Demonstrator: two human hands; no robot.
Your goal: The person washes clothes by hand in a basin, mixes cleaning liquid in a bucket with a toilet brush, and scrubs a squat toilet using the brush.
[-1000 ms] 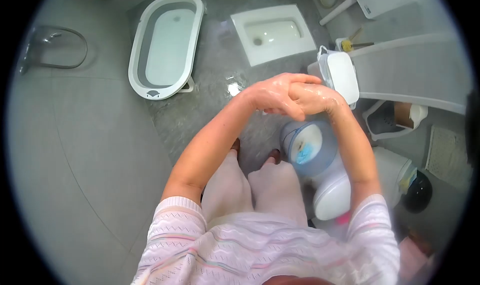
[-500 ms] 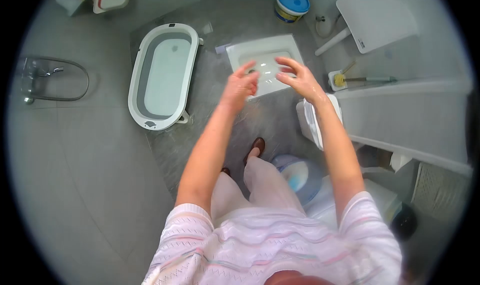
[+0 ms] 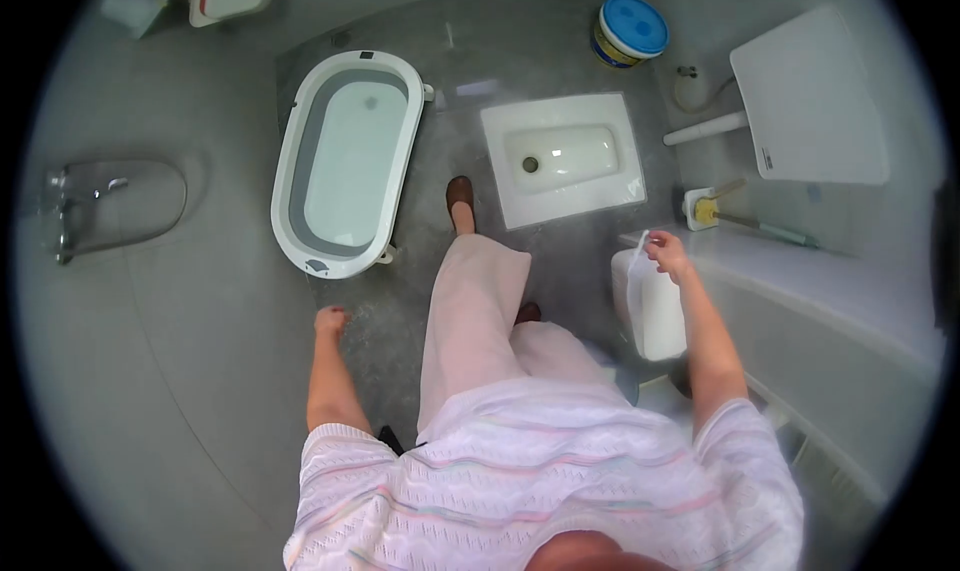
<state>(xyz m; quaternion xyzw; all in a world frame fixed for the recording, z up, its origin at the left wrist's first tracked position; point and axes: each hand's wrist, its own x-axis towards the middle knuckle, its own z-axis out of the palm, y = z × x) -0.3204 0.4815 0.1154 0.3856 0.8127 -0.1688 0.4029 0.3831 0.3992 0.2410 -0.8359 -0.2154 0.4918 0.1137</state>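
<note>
My left hand [image 3: 331, 320] hangs low beside my left leg, below the near end of the white and grey folding tub [image 3: 291, 233]. Its fingers are curled in, with nothing visible in them. Off to the right, my right hand [image 3: 668, 253] is over the top end of the white bin [image 3: 661, 316]. Its fingers are loosely bent and a little apart, and the fingertips overlap the bin's pale handle or bag edge; whether they touch it cannot be told. Clear, still-looking water fills the tub.
A white squat toilet [image 3: 496, 141] is set in the grey floor ahead. Behind it stands a bucket with a blue lid [image 3: 637, 24]. A cistern [image 3: 815, 101], a brush in a holder [image 3: 704, 212] and a ledge are on the right. A shower mixer [image 3: 65, 211] is on the left wall.
My hands were rubbing together, then parted. The left has dropped down and left, the right down and right to the bin. One foot has stepped forward between tub and toilet.
</note>
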